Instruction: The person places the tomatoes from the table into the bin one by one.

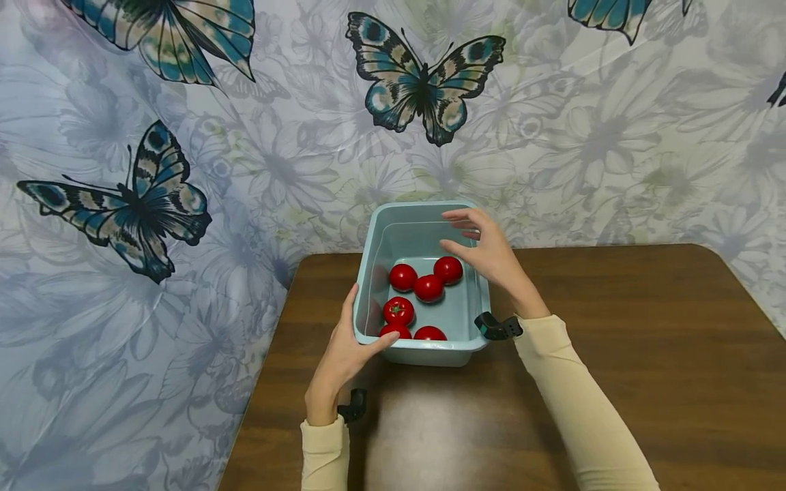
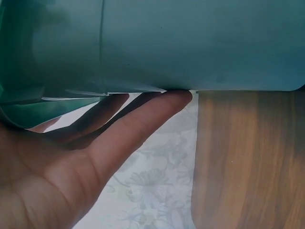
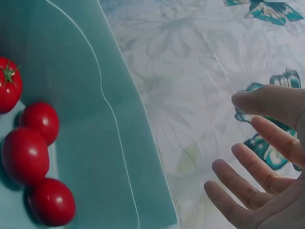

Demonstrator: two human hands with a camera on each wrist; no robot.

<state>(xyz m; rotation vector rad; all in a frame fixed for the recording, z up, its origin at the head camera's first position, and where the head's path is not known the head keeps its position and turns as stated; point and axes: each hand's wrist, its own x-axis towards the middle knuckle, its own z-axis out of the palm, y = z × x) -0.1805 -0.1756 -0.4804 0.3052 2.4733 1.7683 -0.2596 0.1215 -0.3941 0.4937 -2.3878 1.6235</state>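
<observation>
A pale blue-green plastic bin (image 1: pixel 393 232) is at the far edge of the wooden table, with several red tomatoes (image 1: pixel 428 288) on its floor. One tomato (image 1: pixel 399 311) shows its green stem end. My left hand (image 1: pixel 346 354) grips the bin's near left corner: the thumb lies across the front rim and the fingers lie along the outer left wall. In the left wrist view the fingers (image 2: pixel 138 124) press against the bin's side. My right hand (image 1: pixel 488 249) hovers by the bin's far right rim, fingers spread and loosely bent, holding nothing.
The brown wooden table (image 1: pixel 614 354) stretches to the right and toward me. Behind it hangs a floral backdrop (image 1: pixel 276 157) with printed butterflies (image 1: pixel 424 85), which also runs down the left side. Black straps with cameras (image 1: pixel 499 326) sit on both wrists.
</observation>
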